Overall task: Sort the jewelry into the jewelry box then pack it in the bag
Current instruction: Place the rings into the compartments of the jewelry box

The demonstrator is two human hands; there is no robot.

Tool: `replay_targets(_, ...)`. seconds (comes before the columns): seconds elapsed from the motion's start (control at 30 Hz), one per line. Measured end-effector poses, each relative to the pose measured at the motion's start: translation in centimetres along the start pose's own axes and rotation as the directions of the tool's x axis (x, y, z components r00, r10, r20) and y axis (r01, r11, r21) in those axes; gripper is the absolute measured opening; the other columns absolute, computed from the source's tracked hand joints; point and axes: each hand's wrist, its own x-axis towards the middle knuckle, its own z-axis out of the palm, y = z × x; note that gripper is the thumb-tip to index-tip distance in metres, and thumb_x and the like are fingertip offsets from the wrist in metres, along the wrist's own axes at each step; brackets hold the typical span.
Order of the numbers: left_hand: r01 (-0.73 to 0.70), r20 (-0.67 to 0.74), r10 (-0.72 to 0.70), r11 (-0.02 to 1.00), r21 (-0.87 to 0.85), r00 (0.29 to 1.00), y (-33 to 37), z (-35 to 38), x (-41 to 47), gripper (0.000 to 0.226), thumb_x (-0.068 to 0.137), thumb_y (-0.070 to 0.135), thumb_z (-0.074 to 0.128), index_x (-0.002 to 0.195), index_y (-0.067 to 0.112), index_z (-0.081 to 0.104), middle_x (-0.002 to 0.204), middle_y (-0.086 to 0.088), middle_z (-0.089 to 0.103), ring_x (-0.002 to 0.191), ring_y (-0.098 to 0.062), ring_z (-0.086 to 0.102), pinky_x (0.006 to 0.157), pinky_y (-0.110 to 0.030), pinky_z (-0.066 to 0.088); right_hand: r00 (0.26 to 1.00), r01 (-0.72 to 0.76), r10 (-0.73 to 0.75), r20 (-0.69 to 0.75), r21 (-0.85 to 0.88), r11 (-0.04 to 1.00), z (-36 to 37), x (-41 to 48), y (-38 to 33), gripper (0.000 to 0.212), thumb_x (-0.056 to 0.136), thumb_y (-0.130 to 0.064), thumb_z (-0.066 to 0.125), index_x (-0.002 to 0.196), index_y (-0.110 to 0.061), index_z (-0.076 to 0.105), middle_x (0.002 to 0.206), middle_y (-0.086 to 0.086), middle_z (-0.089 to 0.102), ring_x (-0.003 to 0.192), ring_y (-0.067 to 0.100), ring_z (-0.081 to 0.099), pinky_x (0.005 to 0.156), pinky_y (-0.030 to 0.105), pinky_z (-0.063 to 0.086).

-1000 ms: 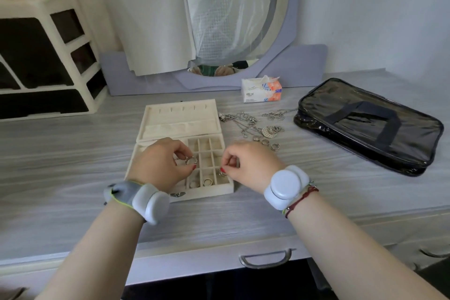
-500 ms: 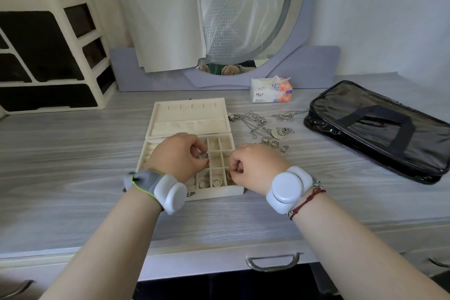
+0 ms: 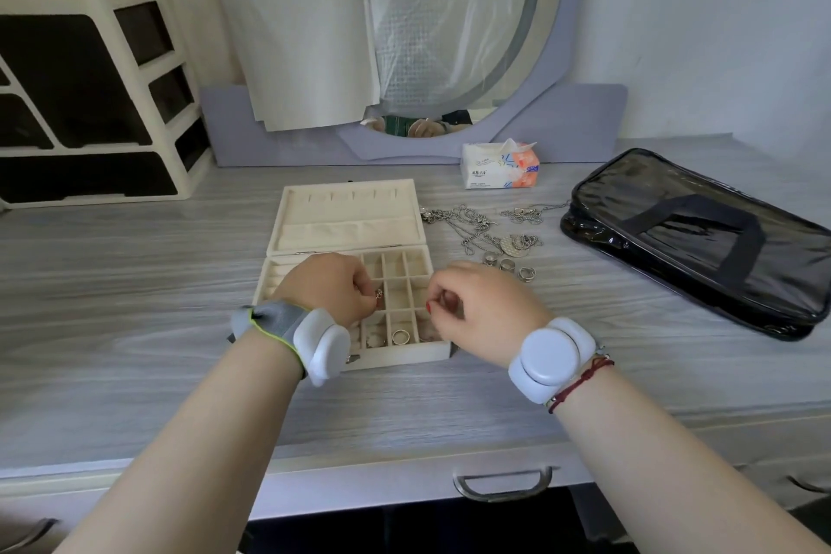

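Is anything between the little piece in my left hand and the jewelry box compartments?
Nothing visible. The left hand pinches the small piece directly over the open jewelry box; its lid lies folded back, and the right hand is beside it.

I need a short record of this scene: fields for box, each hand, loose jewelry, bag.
jewelry box: open, lid laid back
left hand: pinches a small jewelry piece above the box
right hand: fingers curled above the box; hold unclear
loose: chains and rings on the table, right of box
bag: black, flat, far right
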Motion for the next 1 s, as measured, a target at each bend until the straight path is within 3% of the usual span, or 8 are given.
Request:
replay_targets(0.1,-0.004,0.027,0.004,1.000,0.011,1.000,-0.1,0.0,0.3,0.008,0.081,0.026,0.062,0.076,0.028,0.068,0.070,0.013,0.059,0.082,-0.015,0.059,0.078,-0.030,0.052,0.994,0.002,0.001,-0.112,0.030,1.000,-0.5,-0.2,0.8,0.009,0.083,-0.026,0.053,0.084,-0.021,0.061,0.084,-0.006,0.057,0.077,0.017,0.056,0.069,0.037,0.049)
replay_targets(0.3,-0.037,-0.008,0.037,0.999,-0.023,0.999,-0.6,0.2,-0.1,0.009,0.083,0.028,0.062,0.083,0.033,0.069,0.071,0.015,0.055,0.077,-0.009,0.054,0.066,-0.023,0.043,0.956,-0.079,0.096,-0.277,0.069,0.994,-1.8,-0.6,3.6,0.006,0.084,-0.018,0.057,0.085,-0.020,0.063,0.081,-0.009,0.056,0.073,0.011,0.049,0.067,0.029,0.043)
replay_targets(0.4,-0.040,-0.023,0.041,0.999,0.014,0.999,-0.4,0.3,0.0,0.009,0.083,0.029,0.061,0.083,0.033,0.070,0.076,0.013,0.057,0.081,-0.011,0.056,0.071,-0.025,0.046,0.939,-0.127,0.147,-0.311,0.084,0.988,-2.1,-0.7,4.7,0.007,0.085,-0.017,0.058,0.084,-0.020,0.063,0.078,-0.011,0.054,0.073,0.010,0.048,0.068,0.027,0.041)
replay_targets(0.63,-0.048,0.003,0.048,0.992,0.119,0.999,0.5,0.5,0.5,0.011,0.080,0.023,0.057,0.080,0.026,0.067,0.080,0.008,0.065,0.081,-0.015,0.059,0.072,-0.029,0.051,0.916,-0.250,0.269,-0.296,0.101,0.963,-1.9,-0.7,6.6,0.008,0.085,-0.020,0.058,0.086,-0.020,0.065,0.084,-0.006,0.058,0.079,0.018,0.056,0.073,0.032,0.047)
replay_targets(0.83,-0.037,0.071,0.028,0.991,0.128,0.997,0.6,-0.1,1.4,0.008,0.078,0.026,0.060,0.074,0.029,0.067,0.079,0.009,0.063,0.079,-0.016,0.059,0.069,-0.028,0.051,0.843,-0.422,0.463,-0.273,0.198,0.885,-1.5,0.0,8.8,0.011,0.084,-0.018,0.057,0.088,-0.021,0.066,0.089,-0.002,0.067,0.079,0.017,0.059,0.070,0.029,0.048)
replay_targets(1.0,-0.044,-0.083,0.051,0.996,0.080,0.995,1.4,-0.7,1.1,0.006,0.081,0.033,0.064,0.077,0.028,0.066,0.073,0.010,0.062,0.074,-0.011,0.057,0.063,-0.025,0.043,0.811,-0.485,0.531,-0.247,0.224,0.845,-1.2,0.1,10.2,0.012,0.084,-0.018,0.057,0.093,-0.022,0.064,0.088,-0.005,0.066,0.081,0.016,0.057,0.066,0.023,0.035)
